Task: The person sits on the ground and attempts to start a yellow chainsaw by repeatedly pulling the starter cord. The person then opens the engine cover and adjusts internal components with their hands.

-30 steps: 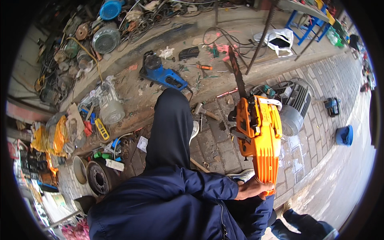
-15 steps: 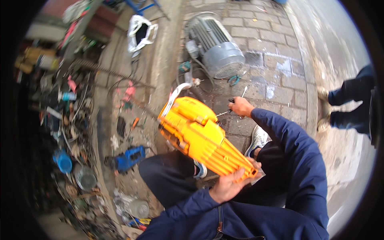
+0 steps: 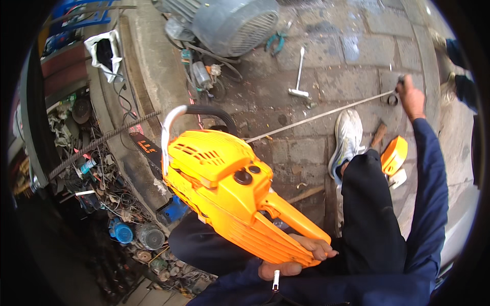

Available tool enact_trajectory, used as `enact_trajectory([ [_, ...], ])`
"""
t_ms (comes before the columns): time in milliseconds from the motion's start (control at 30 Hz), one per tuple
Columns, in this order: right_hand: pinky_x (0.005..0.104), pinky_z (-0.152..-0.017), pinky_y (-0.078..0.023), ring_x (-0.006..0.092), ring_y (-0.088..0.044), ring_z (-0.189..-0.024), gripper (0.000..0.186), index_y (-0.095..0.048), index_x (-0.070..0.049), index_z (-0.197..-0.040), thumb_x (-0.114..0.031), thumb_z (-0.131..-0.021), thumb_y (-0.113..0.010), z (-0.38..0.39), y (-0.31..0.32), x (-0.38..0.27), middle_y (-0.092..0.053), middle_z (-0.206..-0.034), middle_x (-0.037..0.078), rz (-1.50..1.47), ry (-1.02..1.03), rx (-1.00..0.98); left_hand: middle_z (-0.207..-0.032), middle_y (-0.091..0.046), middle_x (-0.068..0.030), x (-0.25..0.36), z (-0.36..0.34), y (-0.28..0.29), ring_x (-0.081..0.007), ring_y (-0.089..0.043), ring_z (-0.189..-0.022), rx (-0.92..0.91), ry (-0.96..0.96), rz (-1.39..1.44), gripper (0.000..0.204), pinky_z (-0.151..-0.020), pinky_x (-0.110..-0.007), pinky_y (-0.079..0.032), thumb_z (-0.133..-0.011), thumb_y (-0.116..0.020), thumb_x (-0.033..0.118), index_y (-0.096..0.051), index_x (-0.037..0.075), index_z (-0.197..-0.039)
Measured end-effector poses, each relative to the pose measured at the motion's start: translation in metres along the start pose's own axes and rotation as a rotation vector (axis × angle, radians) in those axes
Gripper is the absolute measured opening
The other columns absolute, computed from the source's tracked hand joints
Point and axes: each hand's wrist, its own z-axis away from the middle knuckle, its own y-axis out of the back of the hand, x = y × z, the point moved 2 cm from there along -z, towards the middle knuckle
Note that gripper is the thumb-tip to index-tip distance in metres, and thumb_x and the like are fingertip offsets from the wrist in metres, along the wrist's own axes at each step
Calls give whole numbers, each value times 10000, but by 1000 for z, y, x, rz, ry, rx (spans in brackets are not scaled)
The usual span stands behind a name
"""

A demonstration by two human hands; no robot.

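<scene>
Chainsaw (image 3: pixel 219 178), one, lay tilted over the left leg, left hand (image 3: pixel 280 270) wrapped around its rear end. One taut cord (image 3: pixel 326 113) ran to the right hand (image 3: pixel 412 99), fingers curled on what seemed a starter handle (image 3: pixel 400 80), partly hidden. One wrench (image 3: pixel 298 93), one pliers (image 3: pixel 276 44), one motor (image 3: pixel 237 25) beyond; bare paving (image 3: pixel 352 84) opened right of the wrench, kerb-edged.

Smooth plastic chainsaw (image 3: pixel 224 199), rough paving (image 3: pixel 352 84); cloth trousers (image 3: pixel 375 214)
</scene>
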Motion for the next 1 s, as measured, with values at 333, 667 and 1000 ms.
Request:
enact_trajectory([
  [333,474,-510,-541,357,-707,-612,238,-490,-83,-1034,-296,-989,-587,35,44,-360,-664,-659,131,-798,498,-177,-1331,-630,-152,-7,-34,-10,-340,-422,-1477,74,-39,-76,544,-1168,-755,-330,-984,-606,130,-421,50,-1489],
  [667,484,-562,-557,358,-718,-651,286,-529,-149,-1168,-388,-1023,-593,-4,1,7,-718,-748,146,-99,-223,-60,-1324,-627,-129,-18,-32,-1,-310,-422,-1480,182,47,-80,458,-1199,-741,-282,-967,-660,147,-504,38,-1383],
  [1000,455,-621,-576,317,-729,-653,243,-538,-92,-1090,-305,-984,-589,8,55,-287,-704,-711,140,-498,373,-317,-1368,-642,-120,-23,-44,10,-310,-447,-1473,201,7,-123,498,-1195,-739,-285,-955,-687,141,-516,49,-1414],
])
